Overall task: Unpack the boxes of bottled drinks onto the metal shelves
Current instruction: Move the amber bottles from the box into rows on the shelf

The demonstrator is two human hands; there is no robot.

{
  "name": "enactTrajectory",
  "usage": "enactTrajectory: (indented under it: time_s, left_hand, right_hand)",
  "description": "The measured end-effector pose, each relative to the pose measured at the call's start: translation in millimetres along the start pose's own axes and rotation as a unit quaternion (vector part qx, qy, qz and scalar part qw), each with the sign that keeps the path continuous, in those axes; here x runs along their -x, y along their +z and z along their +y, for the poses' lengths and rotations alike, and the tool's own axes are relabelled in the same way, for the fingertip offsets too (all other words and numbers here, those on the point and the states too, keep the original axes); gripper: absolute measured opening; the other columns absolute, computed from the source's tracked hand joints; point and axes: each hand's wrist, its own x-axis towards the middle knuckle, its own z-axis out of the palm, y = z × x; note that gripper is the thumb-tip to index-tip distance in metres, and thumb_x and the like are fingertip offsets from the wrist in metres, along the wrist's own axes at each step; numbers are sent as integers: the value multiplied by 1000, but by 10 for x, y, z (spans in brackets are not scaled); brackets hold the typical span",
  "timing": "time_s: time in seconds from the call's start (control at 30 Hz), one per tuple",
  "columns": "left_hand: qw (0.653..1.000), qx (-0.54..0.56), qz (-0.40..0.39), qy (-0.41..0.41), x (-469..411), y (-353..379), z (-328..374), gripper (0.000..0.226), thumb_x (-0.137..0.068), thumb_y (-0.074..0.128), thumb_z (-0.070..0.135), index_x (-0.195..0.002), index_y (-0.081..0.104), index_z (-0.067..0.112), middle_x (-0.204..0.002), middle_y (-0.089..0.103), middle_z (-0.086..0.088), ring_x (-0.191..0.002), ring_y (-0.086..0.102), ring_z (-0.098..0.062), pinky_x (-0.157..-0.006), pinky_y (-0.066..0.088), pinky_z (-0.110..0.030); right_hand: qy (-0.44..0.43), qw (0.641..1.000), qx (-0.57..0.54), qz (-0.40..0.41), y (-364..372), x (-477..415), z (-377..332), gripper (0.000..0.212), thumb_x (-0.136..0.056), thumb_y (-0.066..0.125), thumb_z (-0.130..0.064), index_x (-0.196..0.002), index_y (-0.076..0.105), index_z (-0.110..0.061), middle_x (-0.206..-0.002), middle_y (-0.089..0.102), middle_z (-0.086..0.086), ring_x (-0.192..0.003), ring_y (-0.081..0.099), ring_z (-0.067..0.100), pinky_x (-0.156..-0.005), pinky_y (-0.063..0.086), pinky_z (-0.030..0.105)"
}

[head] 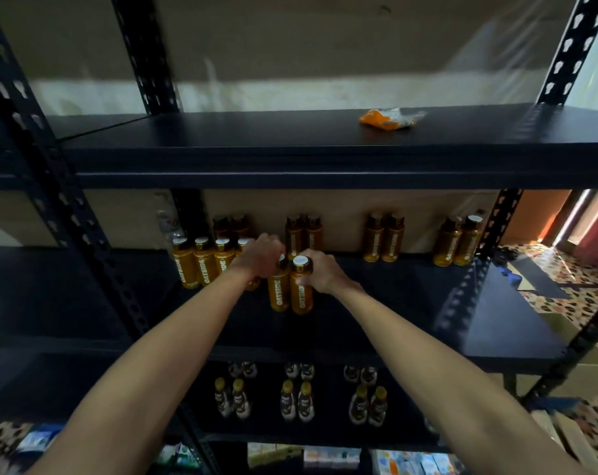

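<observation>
Two amber bottles stand side by side on the middle black metal shelf [376, 323]. My left hand [260, 256] grips the top of the left bottle [278, 292]. Round the neck of the right bottle [301, 293], which has a white cap, my right hand [320, 271] is curled. A row of the same amber bottles [203, 264] stands to the left, partly hidden behind my left hand. Pairs of them line the back of the shelf at centre [303, 236], right of centre [384, 238] and far right [459, 242].
An orange and white wrapper [390, 118] lies on the top shelf [290, 145]. On the lower shelf stand pairs of darker, gold-capped bottles [297, 401]. Black perforated uprights [61, 207] frame the shelves. Cartons [328, 457] sit below, and patterned floor [564, 289] shows at right.
</observation>
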Motion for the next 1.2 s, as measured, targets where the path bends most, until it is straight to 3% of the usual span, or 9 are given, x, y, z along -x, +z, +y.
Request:
enactTrajectory:
  time_s: [0.27,0.5,0.63,0.67,0.77,0.87,0.97,1.13,1.2]
  left_hand:
    - [999,-3,34,-33,-276,53,-208,31,-89,69,26,-118,60,21,-113,67,0,-106,63,-20,-86,50,-35]
    - [999,-9,18,-32,-495,239,-373,27,-96,60,28,-122,58,21,-112,64,3,-108,63,-21,-81,48,-29]
    - [998,-8,30,-48,-1116,1107,-948,38,-83,53,71,-111,59,46,-96,58,29,-111,65,-13,-60,39,-2]
    - [998,-13,21,-59,-1087,1087,-972,40,-83,55,71,-114,57,46,-101,59,27,-111,64,-14,-64,41,-5]
    - [999,-3,21,-44,-679,495,-657,29,-98,56,34,-126,53,25,-119,61,3,-109,60,-19,-77,40,-28]
    - [998,4,40,-43,-645,382,-562,32,-98,55,30,-129,54,20,-123,62,-4,-113,59,-23,-85,43,-35]
    - [998,5,20,-53,-574,345,-566,36,-98,57,30,-132,52,22,-127,60,-5,-117,57,-25,-93,45,-38]
    - [995,-6,76,-63,-447,306,-481,26,-100,51,22,-125,59,22,-116,68,-3,-107,64,-21,-85,46,-33]
    - [992,-19,100,-71,-377,318,-401,28,-100,49,16,-124,60,24,-115,69,-2,-108,64,-21,-90,45,-35]
  right_hand:
    - [19,999,16,27,75,-438,-41,53,-80,83,-24,-126,57,-28,-131,58,6,-127,48,26,-104,45,49]
    - [33,999,15,3,109,-740,-53,57,-77,86,-26,-130,64,-26,-132,60,5,-128,50,24,-108,44,44]
    - [40,999,5,-9,214,-1042,130,55,-70,89,-35,-121,68,-26,-127,65,4,-122,59,24,-106,48,46]
    - [44,999,7,-14,225,-1076,136,56,-70,89,-36,-121,68,-25,-127,65,5,-123,57,24,-107,47,46]
    - [45,999,9,-15,162,-972,2,53,-74,88,-32,-121,68,-19,-126,67,6,-124,57,25,-108,46,46]
    - [51,998,-2,-26,139,-957,-24,48,-78,86,-26,-122,68,-14,-126,68,6,-120,61,23,-107,47,43]
    - [48,998,-8,-31,152,-961,-13,50,-78,86,-26,-123,68,-16,-126,68,5,-120,61,22,-107,48,41]
    - [45,998,-39,-35,128,-936,-24,53,-78,85,-25,-127,66,-19,-129,66,3,-122,59,20,-106,46,37]
    - [36,997,-47,-43,112,-892,-31,50,-80,84,-23,-126,67,-16,-127,67,3,-122,59,21,-104,47,34]
